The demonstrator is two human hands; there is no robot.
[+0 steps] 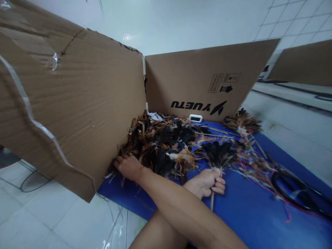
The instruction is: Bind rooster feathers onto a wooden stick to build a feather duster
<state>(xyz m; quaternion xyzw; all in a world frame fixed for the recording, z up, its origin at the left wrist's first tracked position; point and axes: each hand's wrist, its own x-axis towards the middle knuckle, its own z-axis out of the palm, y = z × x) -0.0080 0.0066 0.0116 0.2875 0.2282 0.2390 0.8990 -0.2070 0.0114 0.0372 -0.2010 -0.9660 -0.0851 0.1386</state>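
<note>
Arms (178,204) lying crossed above a feather-strewn blue tabletop (241,211)

The left hand (212,181) is gripping a black-feathered stick (219,154), its fingers curling closed around the shaft just beneath the plume, while the bare end is poking out below the fist. The right forearm is lying over the left one, and the right hand (129,166) is resting at the near left edge of a brown-and-black feather heap (178,136), close to the left cardboard panel (103,93). Its fingers are bending down into the heap; whether they are pinching anything, I cannot tell.

Behind the heap, a second cardboard panel (181,79) is standing, showing an upside-down YUETU print, and a small white digital display (195,118) is sitting at its foot. Thin sticks (218,130) are lying right of the heap. Another feather bunch (242,122) is lying farther right, and a black looped tool (304,199), blurred, is lying nearer.
</note>
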